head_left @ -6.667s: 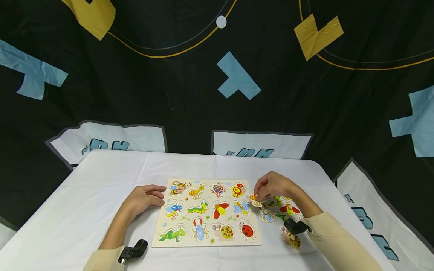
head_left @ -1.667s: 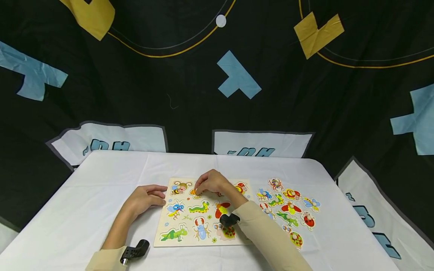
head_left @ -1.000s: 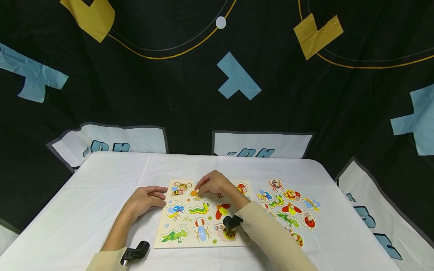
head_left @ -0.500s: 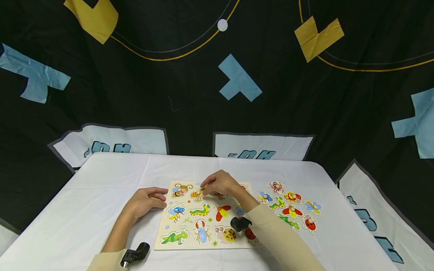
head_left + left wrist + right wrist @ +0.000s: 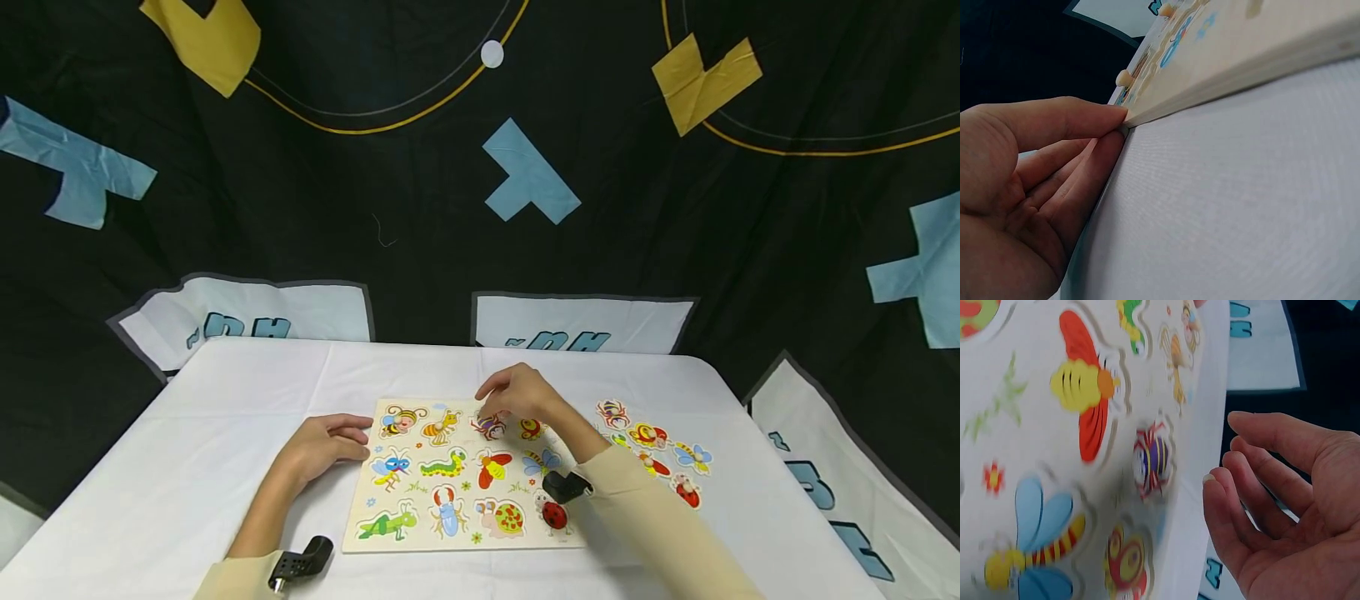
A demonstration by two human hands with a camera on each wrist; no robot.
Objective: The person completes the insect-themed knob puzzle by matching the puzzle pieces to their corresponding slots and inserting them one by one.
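A wooden insect puzzle board (image 5: 420, 546) lies on the white table. My left hand (image 5: 318, 450) rests at its left side; in the left wrist view the thumb (image 5: 1079, 119) and fingers touch the board's corner, nearly straight. My right hand (image 5: 525, 396) hovers over the upper edge near the printed spider (image 5: 489, 427), fingers loosely bent, with nothing between them in the right wrist view. An orange-striped insect puzzle piece (image 5: 440, 428) sits in the second spot of the top row, beside the bee (image 5: 400, 422). Wooden knobs (image 5: 1124, 78) stand up there.
Loose puzzle pieces lie on the right of the table, among them a spider piece (image 5: 612, 413), a dragonfly piece (image 5: 693, 457) and a ladybug piece (image 5: 686, 492). The right sleeve (image 5: 660, 517) hides others. A black cloth (image 5: 420, 250) hangs behind the table.
My right hand brought the orange-striped insect piece from the right-hand pile to the board's top row, let it go, and has moved right and up off it. The left hand has stayed.
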